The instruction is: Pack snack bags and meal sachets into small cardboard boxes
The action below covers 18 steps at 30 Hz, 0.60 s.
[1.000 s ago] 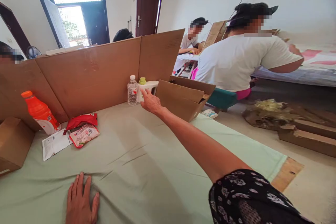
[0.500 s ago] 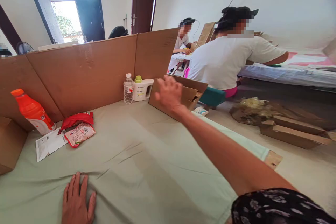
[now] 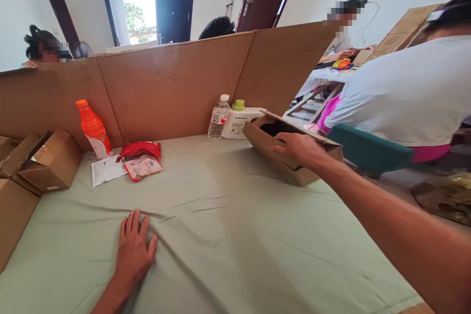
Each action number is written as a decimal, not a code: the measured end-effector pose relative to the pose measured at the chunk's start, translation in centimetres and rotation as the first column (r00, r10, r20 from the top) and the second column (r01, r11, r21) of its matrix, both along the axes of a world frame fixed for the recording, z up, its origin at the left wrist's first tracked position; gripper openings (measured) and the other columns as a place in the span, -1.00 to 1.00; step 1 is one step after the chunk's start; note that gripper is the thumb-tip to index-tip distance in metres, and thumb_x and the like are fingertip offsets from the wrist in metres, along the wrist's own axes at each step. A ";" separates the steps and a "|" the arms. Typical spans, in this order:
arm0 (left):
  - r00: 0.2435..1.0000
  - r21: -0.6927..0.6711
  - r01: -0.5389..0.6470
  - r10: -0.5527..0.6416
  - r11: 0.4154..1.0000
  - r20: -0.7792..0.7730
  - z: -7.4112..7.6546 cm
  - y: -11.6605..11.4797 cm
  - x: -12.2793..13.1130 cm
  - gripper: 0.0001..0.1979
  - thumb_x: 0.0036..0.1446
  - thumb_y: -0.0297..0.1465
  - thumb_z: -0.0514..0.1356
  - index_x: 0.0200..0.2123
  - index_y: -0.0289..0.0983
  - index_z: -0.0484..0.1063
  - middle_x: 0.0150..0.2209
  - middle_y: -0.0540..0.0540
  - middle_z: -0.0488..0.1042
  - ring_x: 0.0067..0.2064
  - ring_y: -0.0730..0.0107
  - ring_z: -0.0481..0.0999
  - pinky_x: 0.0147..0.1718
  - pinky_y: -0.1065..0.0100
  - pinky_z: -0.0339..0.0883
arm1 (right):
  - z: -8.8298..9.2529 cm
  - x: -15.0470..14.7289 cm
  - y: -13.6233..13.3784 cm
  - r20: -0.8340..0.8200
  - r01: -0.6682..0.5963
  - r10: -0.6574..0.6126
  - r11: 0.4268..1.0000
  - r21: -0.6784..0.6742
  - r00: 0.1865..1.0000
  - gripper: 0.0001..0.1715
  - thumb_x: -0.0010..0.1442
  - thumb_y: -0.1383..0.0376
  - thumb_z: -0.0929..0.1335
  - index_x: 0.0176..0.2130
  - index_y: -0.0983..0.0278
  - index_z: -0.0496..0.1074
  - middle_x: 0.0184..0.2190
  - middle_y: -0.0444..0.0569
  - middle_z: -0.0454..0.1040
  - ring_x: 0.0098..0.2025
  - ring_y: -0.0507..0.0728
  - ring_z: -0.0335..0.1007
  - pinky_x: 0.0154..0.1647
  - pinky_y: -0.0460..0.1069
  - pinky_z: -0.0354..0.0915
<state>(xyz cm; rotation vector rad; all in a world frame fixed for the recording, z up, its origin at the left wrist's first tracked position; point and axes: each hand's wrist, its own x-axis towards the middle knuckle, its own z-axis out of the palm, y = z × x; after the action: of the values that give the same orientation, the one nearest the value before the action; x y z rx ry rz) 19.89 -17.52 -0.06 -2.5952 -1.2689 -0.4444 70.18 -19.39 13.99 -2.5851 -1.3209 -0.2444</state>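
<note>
My right hand grips the near wall of an open cardboard box at the far right of the cloth-covered table; some fingers are hidden inside it. The box sits at a slant, its inside dark. Just left of it stand a white jug with a green cap and a clear water bottle. My left hand lies flat on the green cloth, fingers stretched out, holding nothing. Beyond it lie a pink-and-white packet, a red packet and a white flat packet.
An orange bottle leans by the tall cardboard screen along the back. Cardboard boxes stand at the left edge. A person in a white shirt sits close on the right by a green chair back.
The view has swung left. My right hand has come down from above the box and taken hold of its wall, and the box has turned. My left hand stays on the cloth.
</note>
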 end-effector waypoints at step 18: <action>0.831 -0.229 0.005 0.124 0.973 0.543 -1.8 -11.1 -9.6 -0.55 0.37 -0.25 0.02 0.27 -0.19 0.30 0.20 -0.26 0.46 0.17 0.06 0.52 0.07 0.08 0.52 | 5.6 -28.4 -4.7 0.013 -0.971 0.974 0.225 0.076 0.227 -0.85 0.31 0.36 0.32 -0.31 0.19 0.44 -0.41 -0.09 0.55 -0.37 0.10 0.42 -0.32 -0.01 0.19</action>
<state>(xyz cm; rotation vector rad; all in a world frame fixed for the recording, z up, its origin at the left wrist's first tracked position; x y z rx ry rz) 10.26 -28.63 -1.83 -2.6924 -1.6490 -1.1797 41.74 -24.09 19.56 -1.1517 -2.5314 0.0194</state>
